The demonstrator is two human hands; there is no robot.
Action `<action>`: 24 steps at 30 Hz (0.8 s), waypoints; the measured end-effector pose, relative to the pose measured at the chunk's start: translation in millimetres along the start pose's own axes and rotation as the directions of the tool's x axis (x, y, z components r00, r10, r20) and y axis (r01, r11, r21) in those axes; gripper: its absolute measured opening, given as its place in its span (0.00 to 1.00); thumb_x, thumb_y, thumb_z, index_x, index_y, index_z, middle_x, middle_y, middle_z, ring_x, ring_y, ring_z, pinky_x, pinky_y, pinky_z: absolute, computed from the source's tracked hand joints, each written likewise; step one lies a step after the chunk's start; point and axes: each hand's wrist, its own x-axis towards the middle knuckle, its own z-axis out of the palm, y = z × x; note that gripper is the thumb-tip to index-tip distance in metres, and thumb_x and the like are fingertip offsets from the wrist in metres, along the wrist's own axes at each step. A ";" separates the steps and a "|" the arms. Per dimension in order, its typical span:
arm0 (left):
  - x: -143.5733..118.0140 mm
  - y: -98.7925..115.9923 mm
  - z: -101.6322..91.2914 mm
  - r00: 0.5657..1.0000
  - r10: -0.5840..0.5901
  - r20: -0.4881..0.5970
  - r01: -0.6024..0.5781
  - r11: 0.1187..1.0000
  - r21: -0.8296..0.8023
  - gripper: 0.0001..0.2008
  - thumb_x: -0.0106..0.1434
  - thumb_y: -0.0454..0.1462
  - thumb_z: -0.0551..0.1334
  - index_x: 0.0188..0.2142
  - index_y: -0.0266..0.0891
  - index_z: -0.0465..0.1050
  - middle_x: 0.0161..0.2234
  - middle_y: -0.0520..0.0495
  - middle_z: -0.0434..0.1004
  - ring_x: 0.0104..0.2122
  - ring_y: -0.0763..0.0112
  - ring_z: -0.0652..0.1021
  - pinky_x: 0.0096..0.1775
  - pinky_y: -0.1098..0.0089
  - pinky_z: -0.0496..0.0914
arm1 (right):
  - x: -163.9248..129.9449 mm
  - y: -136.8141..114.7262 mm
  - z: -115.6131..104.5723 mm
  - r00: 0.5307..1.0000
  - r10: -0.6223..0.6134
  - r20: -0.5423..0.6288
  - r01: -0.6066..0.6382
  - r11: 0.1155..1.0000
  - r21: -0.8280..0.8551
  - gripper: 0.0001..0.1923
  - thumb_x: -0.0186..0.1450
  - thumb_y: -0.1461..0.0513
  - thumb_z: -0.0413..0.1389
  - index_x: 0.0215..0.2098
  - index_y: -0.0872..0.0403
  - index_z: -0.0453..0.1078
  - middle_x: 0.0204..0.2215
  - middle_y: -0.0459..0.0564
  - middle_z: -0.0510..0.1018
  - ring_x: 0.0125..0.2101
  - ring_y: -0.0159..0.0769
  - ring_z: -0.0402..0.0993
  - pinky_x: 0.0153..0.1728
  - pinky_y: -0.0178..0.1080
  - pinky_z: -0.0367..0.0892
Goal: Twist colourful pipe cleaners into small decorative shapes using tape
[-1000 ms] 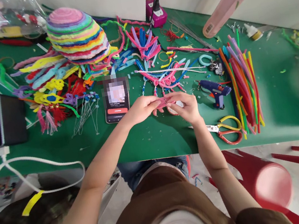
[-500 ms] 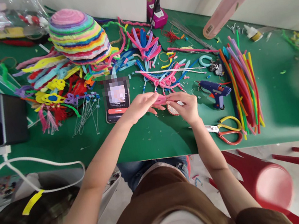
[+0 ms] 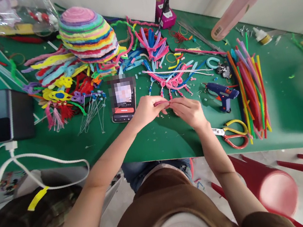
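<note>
While both hands are meeting over the green desk (image 3: 157,144), the left hand (image 3: 146,110) and the right hand (image 3: 189,110) are pinching the two ends of a short pink pipe cleaner (image 3: 164,103), fingertips nearly touching above it. Just left of the left hand a phone (image 3: 124,103) is lying flat; right of the right hand a blue glue gun (image 3: 222,95) and yellow-handled scissors (image 3: 232,132) are resting, with a bundle of coloured pipe cleaners (image 3: 249,88) beyond them.
</note>
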 end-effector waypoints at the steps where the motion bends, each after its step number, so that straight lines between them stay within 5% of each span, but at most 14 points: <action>1: 0.0 0.8 -1.2 1.000 -0.010 0.016 0.010 1.000 0.002 0.16 0.63 0.47 0.64 0.36 0.36 0.81 0.22 0.46 0.80 0.20 0.74 0.77 0.21 0.75 0.69 | 0.3 -1.1 -2.3 1.000 -0.018 0.024 0.018 1.000 -0.021 0.12 0.69 0.63 0.50 0.42 0.48 0.77 0.42 0.51 0.83 0.39 0.37 0.80 0.41 0.40 0.76; 12: -2.8 12.0 -9.0 0.968 -0.096 0.231 0.099 0.995 -0.004 0.12 0.58 0.43 0.68 0.27 0.35 0.78 0.21 0.48 0.78 0.21 0.73 0.79 0.20 0.76 0.69 | 15.6 -5.5 -25.2 0.921 -0.237 0.308 0.249 0.969 0.001 0.13 0.71 0.64 0.46 0.41 0.51 0.74 0.33 0.49 0.82 0.32 0.34 0.77 0.36 0.38 0.72; 19: -2.6 12.8 -12.9 0.941 -0.110 0.319 0.127 0.991 -0.033 0.09 0.59 0.38 0.68 0.27 0.33 0.78 0.22 0.49 0.79 0.19 0.77 0.77 0.20 0.79 0.67 | 14.9 -16.0 -31.2 0.926 -0.109 0.361 0.149 0.985 -0.085 0.12 0.71 0.63 0.48 0.41 0.55 0.73 0.31 0.49 0.81 0.30 0.31 0.74 0.31 0.34 0.66; 24: 0.3 8.3 -9.1 0.926 -0.108 0.362 0.165 0.978 -0.128 0.07 0.61 0.33 0.65 0.27 0.32 0.77 0.23 0.49 0.79 0.21 0.78 0.78 0.20 0.80 0.67 | 17.1 -30.9 -37.3 0.891 -0.104 0.443 0.271 0.903 -0.333 0.16 0.69 0.70 0.44 0.34 0.56 0.73 0.26 0.49 0.76 0.26 0.32 0.66 0.27 0.36 0.57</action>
